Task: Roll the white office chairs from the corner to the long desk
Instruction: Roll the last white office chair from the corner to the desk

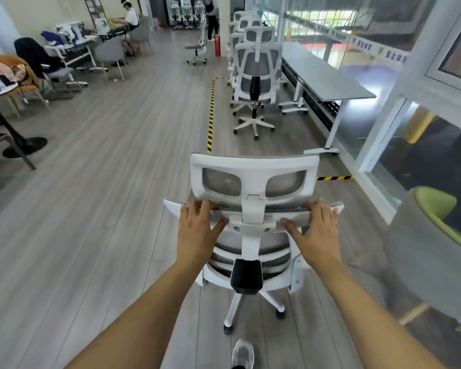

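Left hand [197,225]: fingers [194,209] curled over the top edge of the chair back [274,243], thumb pointing inward.
Right hand [317,230]: matching grip, thumb pointing inward.
Arms: 2 bare forearms stretched forward, converging slightly.

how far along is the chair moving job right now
Done: a row of white chairs stands along the long desk. In hand: the left hand and right hand grip the backrest top of another chair, not yet up to the row. Left: park this one; a lone chair and the far chairs may remain.
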{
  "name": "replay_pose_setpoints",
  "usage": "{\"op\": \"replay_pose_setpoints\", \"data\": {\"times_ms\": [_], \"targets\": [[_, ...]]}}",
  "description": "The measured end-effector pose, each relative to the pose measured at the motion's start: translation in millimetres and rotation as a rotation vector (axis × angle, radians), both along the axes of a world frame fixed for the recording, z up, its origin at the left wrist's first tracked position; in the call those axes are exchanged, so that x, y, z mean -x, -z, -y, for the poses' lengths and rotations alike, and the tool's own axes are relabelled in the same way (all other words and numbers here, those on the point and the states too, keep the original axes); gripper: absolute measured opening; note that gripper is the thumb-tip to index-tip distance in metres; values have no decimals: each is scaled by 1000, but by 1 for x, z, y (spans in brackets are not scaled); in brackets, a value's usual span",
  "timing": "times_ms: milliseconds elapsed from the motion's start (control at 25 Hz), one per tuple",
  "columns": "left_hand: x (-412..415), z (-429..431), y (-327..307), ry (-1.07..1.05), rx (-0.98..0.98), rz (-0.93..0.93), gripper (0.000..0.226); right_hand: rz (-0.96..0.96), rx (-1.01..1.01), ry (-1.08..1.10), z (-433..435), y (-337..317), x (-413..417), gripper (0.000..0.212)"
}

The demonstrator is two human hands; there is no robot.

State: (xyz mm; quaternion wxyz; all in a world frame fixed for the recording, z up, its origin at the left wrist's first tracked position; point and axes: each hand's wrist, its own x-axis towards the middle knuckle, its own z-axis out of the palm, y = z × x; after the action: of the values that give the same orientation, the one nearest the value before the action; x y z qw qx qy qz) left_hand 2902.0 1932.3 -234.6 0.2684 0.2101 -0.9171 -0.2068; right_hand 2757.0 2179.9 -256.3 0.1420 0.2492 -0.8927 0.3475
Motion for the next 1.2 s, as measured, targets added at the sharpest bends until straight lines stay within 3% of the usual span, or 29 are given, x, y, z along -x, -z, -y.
{"op": "replay_pose_setpoints", "data": {"times_ms": [240,800,1200], "targets": [[173,112,-7,53,-44,68,36,23,17,31,109,6,160,69],[594,320,3,76,-178,0,34,-31,-31,106,311,0,564,61],[881,439,-3,175,-147,11,26,53,20,129,417,-9,843,61]]}}
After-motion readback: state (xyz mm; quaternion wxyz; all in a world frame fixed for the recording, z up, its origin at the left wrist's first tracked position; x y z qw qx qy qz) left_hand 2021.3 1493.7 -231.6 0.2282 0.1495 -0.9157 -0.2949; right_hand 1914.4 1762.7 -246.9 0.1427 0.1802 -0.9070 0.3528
